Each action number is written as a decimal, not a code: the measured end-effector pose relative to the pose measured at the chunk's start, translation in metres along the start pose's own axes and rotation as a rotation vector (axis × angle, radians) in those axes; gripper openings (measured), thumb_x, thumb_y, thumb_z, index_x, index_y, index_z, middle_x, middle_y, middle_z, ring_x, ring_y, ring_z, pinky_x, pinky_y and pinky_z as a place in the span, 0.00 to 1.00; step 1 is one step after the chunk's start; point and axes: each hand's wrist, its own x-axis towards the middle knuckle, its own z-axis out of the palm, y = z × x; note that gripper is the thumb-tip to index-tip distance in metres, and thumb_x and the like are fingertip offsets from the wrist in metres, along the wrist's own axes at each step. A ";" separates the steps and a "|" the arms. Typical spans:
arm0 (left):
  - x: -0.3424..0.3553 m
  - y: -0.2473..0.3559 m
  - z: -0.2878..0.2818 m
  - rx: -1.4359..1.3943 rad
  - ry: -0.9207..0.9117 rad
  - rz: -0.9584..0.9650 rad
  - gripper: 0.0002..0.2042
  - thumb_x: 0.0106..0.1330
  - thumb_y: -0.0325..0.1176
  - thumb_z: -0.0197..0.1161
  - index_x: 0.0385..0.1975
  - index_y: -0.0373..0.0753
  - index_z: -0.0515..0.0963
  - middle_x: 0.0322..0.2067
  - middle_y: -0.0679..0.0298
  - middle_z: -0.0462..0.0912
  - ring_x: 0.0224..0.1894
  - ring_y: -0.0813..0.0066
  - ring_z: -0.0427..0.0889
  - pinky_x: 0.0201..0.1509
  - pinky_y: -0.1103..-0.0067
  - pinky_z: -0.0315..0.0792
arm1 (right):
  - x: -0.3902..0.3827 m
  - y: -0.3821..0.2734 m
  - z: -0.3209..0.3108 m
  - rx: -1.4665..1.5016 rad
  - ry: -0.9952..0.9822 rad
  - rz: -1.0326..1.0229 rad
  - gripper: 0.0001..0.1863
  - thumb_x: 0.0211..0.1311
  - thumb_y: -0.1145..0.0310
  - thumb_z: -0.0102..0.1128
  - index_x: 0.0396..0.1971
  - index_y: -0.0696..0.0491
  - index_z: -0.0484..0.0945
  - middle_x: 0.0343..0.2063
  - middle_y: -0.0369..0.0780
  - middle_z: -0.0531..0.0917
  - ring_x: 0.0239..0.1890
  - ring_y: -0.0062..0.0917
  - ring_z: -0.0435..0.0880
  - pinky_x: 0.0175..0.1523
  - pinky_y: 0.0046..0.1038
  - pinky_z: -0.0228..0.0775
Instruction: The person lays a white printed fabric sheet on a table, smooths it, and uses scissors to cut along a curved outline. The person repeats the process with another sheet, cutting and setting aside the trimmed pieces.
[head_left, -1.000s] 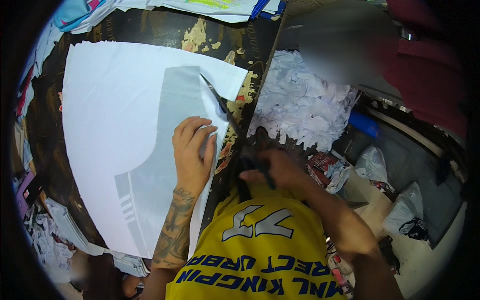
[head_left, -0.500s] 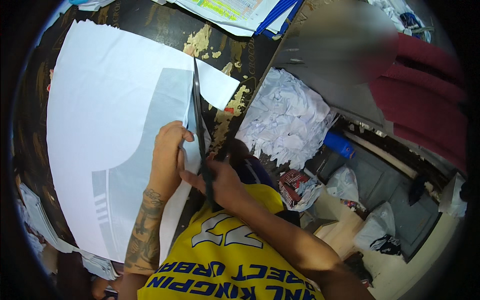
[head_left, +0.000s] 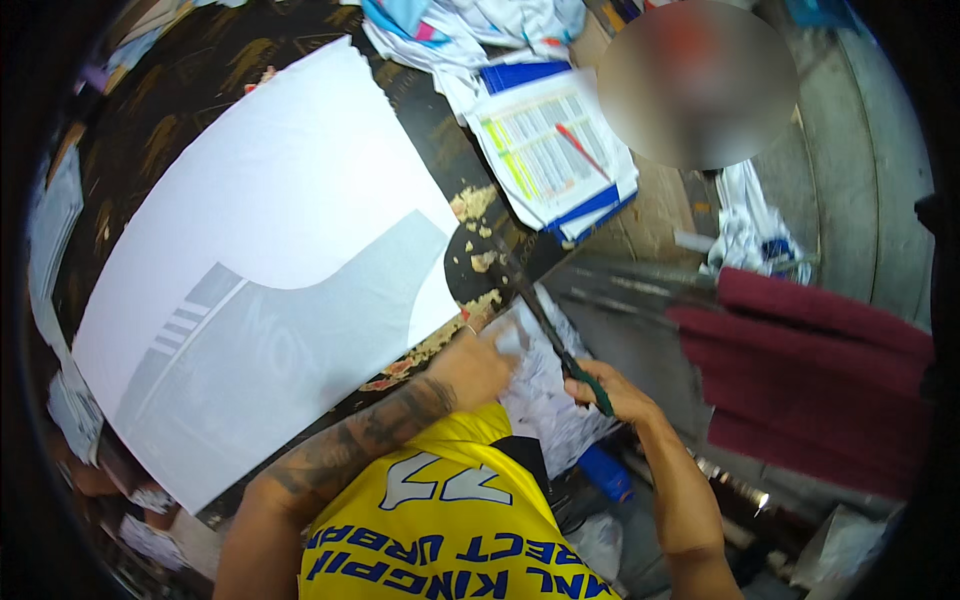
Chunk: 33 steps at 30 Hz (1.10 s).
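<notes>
My right hand (head_left: 617, 393) is wrapped round the green handle of long dark scissors (head_left: 541, 318), whose blades point up and left, away from the cloth. My left hand (head_left: 482, 367) is by the table's near edge, over a heap of white scraps; its fingers are blurred against the white, so what they hold cannot be made out. A large white cloth sheet (head_left: 255, 165) with a grey printed panel (head_left: 290, 335) and striped band lies flat on the dark table. Its right end has a curved cut edge. Neither hand touches the sheet.
Papers (head_left: 540, 150) with a red pen (head_left: 582, 150) lie at the far side beside crumpled white fabric (head_left: 470, 45). White scraps (head_left: 550, 420) are heaped below the table's right edge. Dark red cloth (head_left: 800, 385) hangs at right, and a blue cylinder (head_left: 605, 473) lies below.
My left hand has left the sheet and moved right, over the scraps. The scissors have come off the cloth to the right. The strip at its right edge is gone; the view has turned.
</notes>
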 end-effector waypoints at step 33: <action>-0.007 -0.036 0.000 -0.098 0.907 -0.813 0.14 0.64 0.23 0.65 0.49 0.41 0.81 0.52 0.64 0.80 0.61 0.59 0.74 0.67 0.60 0.63 | 0.107 -0.146 -0.058 -0.506 -0.248 0.123 0.29 0.64 0.39 0.76 0.27 0.53 0.84 0.19 0.31 0.79 0.22 0.16 0.76 0.30 0.25 0.68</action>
